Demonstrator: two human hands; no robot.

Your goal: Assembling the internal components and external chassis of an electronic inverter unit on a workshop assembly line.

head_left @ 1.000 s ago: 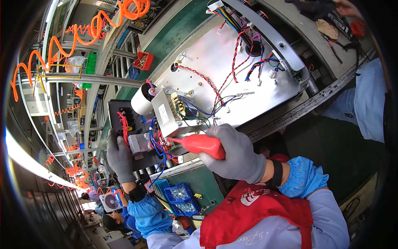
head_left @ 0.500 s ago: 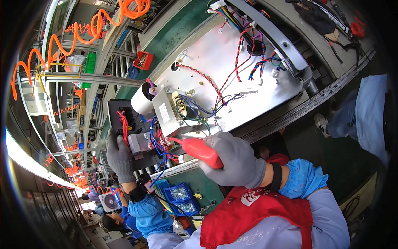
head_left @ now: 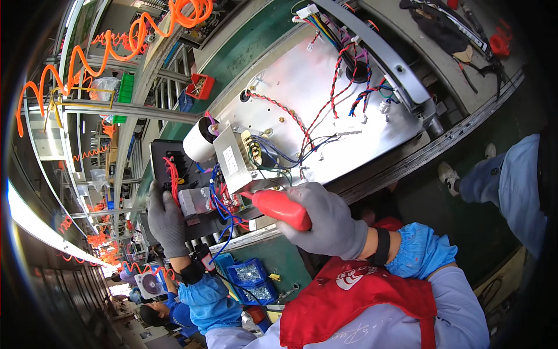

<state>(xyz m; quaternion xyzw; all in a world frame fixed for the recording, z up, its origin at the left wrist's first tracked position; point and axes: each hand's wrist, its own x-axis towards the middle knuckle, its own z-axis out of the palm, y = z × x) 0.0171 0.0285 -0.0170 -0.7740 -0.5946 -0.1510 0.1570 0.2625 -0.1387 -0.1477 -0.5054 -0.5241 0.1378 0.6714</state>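
Red tool [head_left: 283, 210] clasped in right fingers [head_left: 293, 234], left fingers [head_left: 156, 202] parted, labelled metal box [head_left: 230, 160], white-printed apron [head_left: 378, 298]

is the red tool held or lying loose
Held: the gray-gloved right hand wraps around the red tool, its narrow tip pointing toward the blue wires.

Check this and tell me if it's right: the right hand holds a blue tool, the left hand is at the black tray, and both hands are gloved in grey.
The tool's colour is wrong: the head view shows the right hand holding a red tool. The rest stands: the left hand is at the black tray, and both are gloved in grey.
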